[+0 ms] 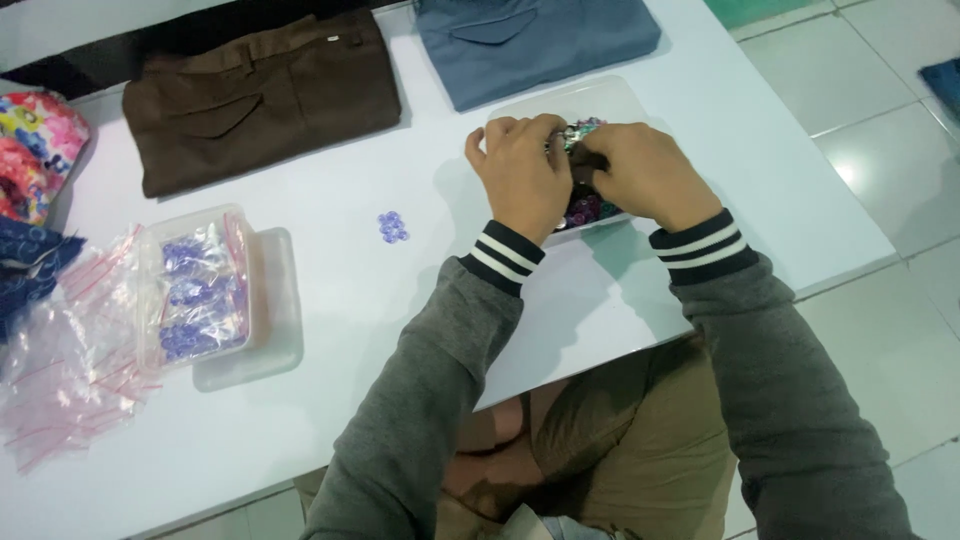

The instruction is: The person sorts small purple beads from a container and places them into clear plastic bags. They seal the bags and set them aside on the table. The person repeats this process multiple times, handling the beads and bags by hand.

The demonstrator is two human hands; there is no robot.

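A clear plastic tray (600, 100) on the white table (380, 300) holds a heap of small coloured buttons (585, 210). My left hand (520, 175) and my right hand (645, 175) are both curled over this tray, fingertips meeting at its middle among the buttons. What the fingers pinch is hidden by the hands. A small cluster of pale purple buttons (392, 227) lies loose on the table left of my left hand.
A clear box (195, 290) filled with bagged purple buttons rests on a lid at the left, beside a pile of empty zip bags (60, 380). Folded brown trousers (265, 95) and blue trousers (535, 40) lie at the far edge. Floral fabric (30, 150) sits far left.
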